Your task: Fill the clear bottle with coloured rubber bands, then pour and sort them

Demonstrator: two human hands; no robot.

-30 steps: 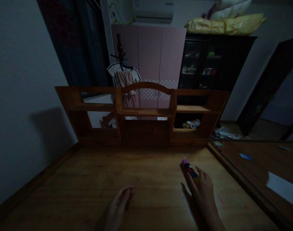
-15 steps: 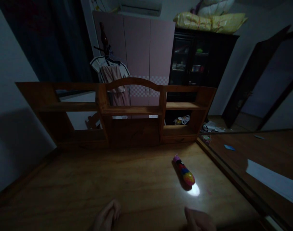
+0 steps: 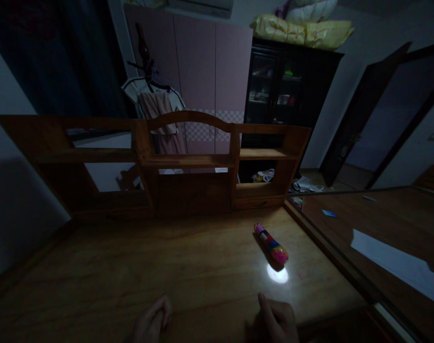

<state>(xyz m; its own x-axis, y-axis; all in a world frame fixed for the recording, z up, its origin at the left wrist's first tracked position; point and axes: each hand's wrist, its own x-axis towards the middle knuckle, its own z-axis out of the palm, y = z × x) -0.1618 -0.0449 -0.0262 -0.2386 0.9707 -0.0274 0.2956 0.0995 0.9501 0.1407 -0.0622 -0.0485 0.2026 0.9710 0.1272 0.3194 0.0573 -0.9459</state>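
A small folded umbrella (image 3: 272, 245) in rainbow colours lies on the wooden desk (image 3: 188, 267), right of the middle. Its purple end with a small loop points to the back left, its pink end to the front. My right hand (image 3: 279, 319) is at the desk's near edge, just in front of the umbrella and apart from it. Its fingers are curled into a fist with the thumb on top, holding nothing that shows. Farther left, my left hand (image 3: 152, 319) rests near the same edge, fingers curled in and nothing visible inside. Both wrists run out of the picture.
A bright reflection glares on the desk before the umbrella. A wooden shelf unit (image 3: 188, 162) stands along the desk's back. To the right, a lower brown surface (image 3: 327, 238) bears a white paper sheet (image 3: 395, 262) and a blue card (image 3: 329, 213). The room is dim.
The view has shifted a little, so the scene sits slightly farther left. My right hand has come further into view, still curled. The umbrella lies untouched.
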